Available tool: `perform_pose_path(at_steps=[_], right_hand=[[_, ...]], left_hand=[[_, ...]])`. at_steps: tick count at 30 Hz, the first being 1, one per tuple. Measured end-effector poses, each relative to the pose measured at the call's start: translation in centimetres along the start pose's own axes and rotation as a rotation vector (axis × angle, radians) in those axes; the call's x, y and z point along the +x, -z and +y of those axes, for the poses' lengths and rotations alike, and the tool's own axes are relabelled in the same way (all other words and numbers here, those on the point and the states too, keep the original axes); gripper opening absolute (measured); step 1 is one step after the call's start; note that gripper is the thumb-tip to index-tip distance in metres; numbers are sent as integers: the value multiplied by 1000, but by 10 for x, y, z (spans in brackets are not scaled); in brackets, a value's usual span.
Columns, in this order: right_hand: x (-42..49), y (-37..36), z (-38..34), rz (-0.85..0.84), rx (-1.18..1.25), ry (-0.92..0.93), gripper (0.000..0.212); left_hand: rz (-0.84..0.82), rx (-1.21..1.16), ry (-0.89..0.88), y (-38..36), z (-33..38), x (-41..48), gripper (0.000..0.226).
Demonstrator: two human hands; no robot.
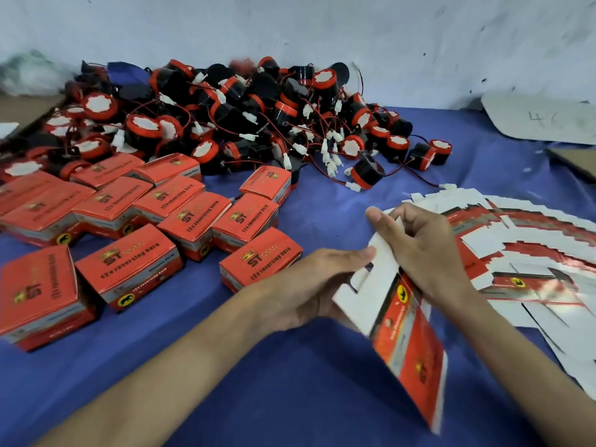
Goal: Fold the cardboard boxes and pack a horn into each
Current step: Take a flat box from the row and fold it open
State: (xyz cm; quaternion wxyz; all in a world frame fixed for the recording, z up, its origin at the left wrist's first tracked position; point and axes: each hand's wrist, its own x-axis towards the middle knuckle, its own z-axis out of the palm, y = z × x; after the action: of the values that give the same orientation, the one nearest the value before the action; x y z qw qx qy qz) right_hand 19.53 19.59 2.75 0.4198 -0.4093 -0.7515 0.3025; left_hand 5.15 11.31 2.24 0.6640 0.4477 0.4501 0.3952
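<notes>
1. A flat box blank [408,330] is held tilted above the blue cloth [290,382].
2. The left hand [306,285] grips its white flap, thumb on top and fingers underneath.
3. The right hand [425,250] curls over the upper flap, though blur hides its exact grip.
4. Fanned blanks [516,233] lie to the right and closed boxes [129,272] to the left.
5. Farthest off, a horn pile [225,108] sits by the wall [322,27].
</notes>
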Motion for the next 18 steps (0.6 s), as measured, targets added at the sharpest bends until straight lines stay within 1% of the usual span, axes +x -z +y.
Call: perform_pose_path(at_steps=[3,5,7,10,12,14,16,18], right_hand=[[-6,-8,2,1,138,-47,58],[-9,-11,3,-30,178,-74,54],[-10,-12,2,-55,189,-86,48],[-10,-9,0,-63,254,-120,52],[-10,-8,-2,-58,267,-138,52],[-13,-9,-2,-63,237,-132,49],[-16,-12,-2,-70,218,-106,46],[-19,-13,-2,-74,212,-60,40]], left_hand=[[-65,-127,-23,9,-14,-1,32],[-136,-170,-32,12,-16,-4,29],[-209,-155,-60,13,-14,-9,28],[-327,-119,-117,14,-16,-12,38],[-297,-108,-85,11,-17,-12,45],[-241,-88,-35,8,-16,-11,43],[-270,-58,0,6,-16,-12,37],[-277,0,12,5,-16,-16,37]])
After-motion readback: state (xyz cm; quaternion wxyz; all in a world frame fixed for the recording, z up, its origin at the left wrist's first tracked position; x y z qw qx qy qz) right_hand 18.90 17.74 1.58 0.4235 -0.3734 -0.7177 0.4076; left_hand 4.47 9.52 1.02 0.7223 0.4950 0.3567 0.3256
